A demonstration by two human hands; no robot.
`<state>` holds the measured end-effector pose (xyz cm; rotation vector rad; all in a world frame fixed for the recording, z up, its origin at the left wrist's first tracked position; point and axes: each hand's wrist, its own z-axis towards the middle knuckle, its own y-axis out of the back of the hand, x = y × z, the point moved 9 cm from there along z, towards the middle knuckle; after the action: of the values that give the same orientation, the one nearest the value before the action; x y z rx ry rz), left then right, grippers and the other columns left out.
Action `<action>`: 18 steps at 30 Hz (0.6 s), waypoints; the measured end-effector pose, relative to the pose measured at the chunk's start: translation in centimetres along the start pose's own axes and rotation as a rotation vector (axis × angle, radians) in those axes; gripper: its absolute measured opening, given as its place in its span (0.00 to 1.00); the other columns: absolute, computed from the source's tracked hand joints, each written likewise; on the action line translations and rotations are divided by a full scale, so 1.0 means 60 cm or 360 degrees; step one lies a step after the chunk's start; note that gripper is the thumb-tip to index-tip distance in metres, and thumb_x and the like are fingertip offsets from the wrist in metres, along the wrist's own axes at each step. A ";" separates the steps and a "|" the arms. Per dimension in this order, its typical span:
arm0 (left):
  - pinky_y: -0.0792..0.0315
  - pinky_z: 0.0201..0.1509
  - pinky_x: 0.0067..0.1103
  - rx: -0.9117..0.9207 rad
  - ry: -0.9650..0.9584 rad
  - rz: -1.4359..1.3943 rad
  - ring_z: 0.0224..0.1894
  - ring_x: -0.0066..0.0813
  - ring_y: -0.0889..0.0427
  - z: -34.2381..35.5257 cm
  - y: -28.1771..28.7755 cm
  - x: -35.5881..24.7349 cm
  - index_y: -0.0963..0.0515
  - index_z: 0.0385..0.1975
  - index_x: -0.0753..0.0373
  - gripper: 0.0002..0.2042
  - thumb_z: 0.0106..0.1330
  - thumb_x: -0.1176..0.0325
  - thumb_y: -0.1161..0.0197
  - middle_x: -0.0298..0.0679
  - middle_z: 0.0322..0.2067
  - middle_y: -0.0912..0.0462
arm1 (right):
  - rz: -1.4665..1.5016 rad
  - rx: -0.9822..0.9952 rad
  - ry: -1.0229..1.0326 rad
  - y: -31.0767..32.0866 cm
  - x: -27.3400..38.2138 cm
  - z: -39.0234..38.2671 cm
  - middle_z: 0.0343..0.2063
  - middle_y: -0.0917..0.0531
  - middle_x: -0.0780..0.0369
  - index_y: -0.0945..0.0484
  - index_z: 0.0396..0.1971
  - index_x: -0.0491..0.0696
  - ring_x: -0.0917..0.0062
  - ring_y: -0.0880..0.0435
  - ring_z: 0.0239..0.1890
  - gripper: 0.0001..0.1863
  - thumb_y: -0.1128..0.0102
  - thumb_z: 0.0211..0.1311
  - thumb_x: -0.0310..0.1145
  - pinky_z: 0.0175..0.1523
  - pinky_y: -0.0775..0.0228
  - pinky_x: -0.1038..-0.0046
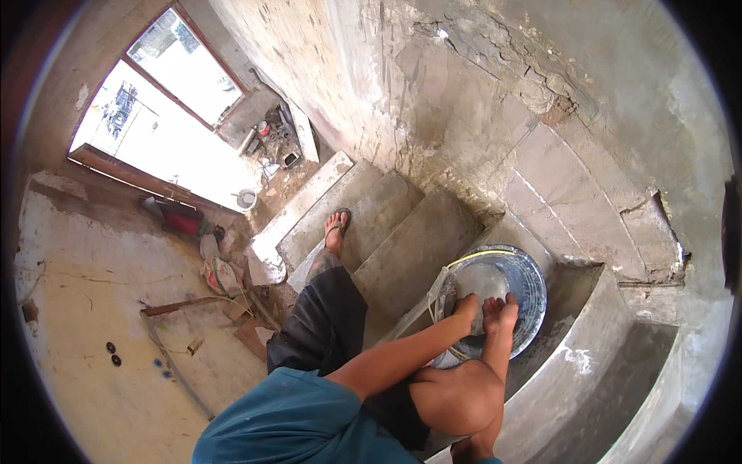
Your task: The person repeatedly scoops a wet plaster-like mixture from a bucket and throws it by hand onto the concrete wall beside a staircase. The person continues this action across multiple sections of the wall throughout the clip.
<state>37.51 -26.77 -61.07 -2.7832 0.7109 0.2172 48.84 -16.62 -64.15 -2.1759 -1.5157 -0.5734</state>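
Observation:
A round dark bucket (535,290) stands on the concrete steps to the right, with a yellow line along part of its rim. Greyish liquid or wet mix (488,276) lies inside; which of the two I cannot tell. Both of my hands are over the bucket's inside, close together. My left hand (466,307) points down toward the grey contents, its fingers mostly hidden. Beside it, my right hand (500,312) is turned partly palm up, with loosely bent fingers apart and nothing visible in them.
Concrete stairs (417,232) descend to the left, my sandalled foot (336,228) on one. A rough, cracked wall (464,100) rises alongside. Below are a white bucket (246,200), a sack (220,274) and rubble near a bright opening (154,131). A curved concrete edge (576,352) runs at right.

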 end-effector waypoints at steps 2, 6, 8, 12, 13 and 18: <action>0.36 0.64 0.35 0.0007 0.0128 -0.0060 0.61 0.44 0.27 0.024 -0.004 0.035 0.29 0.61 0.67 0.30 0.66 0.50 0.46 0.52 0.60 0.26 | 0.0032 -0.0077 -0.0094 0.049 -0.042 0.039 0.58 0.27 0.48 0.36 0.64 0.38 0.59 0.24 0.55 0.29 0.57 0.74 0.45 0.62 0.33 0.62; 0.34 0.64 0.33 0.0013 0.0077 -0.0197 0.61 0.42 0.26 -0.016 -0.017 -0.001 0.29 0.61 0.68 0.29 0.68 0.51 0.46 0.50 0.60 0.26 | 0.0175 0.0016 -0.0279 -0.004 -0.032 -0.042 0.55 0.25 0.50 0.35 0.62 0.37 0.60 0.23 0.53 0.27 0.62 0.76 0.44 0.59 0.29 0.62; 0.34 0.65 0.33 0.0382 -0.0325 -0.0710 0.61 0.38 0.25 -0.079 -0.053 -0.080 0.29 0.61 0.68 0.26 0.72 0.53 0.48 0.48 0.58 0.24 | 0.0274 0.0909 -0.0029 -0.155 0.075 -0.158 0.57 0.25 0.50 0.36 0.62 0.35 0.59 0.24 0.59 0.31 0.62 0.78 0.49 0.65 0.30 0.59; 0.38 0.70 0.32 0.0999 -0.0988 -0.1269 0.64 0.33 0.29 -0.224 -0.062 -0.232 0.30 0.62 0.66 0.24 0.76 0.54 0.53 0.43 0.61 0.25 | 0.0375 0.1916 0.0254 -0.312 0.250 -0.433 0.67 0.33 0.47 0.40 0.67 0.35 0.60 0.34 0.70 0.35 0.60 0.77 0.52 0.71 0.36 0.61; 0.38 0.70 0.32 0.1043 -0.1085 -0.1206 0.64 0.32 0.29 -0.239 -0.066 -0.255 0.30 0.62 0.65 0.24 0.76 0.54 0.54 0.42 0.61 0.26 | 0.0287 0.1839 0.0328 -0.331 0.262 -0.450 0.67 0.33 0.47 0.40 0.67 0.35 0.61 0.34 0.70 0.36 0.59 0.77 0.53 0.71 0.37 0.62; 0.38 0.69 0.33 0.0670 -0.0596 -0.0542 0.64 0.34 0.30 -0.132 -0.078 -0.178 0.30 0.62 0.64 0.24 0.75 0.54 0.52 0.41 0.61 0.26 | -0.0047 0.0981 0.0508 -0.281 0.210 -0.303 0.60 0.26 0.49 0.37 0.64 0.34 0.64 0.25 0.62 0.35 0.53 0.75 0.52 0.66 0.33 0.66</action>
<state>31.15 -20.30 -50.30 -2.3170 0.1608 0.4459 35.28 -11.81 -40.33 -1.5168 -1.3277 -0.3717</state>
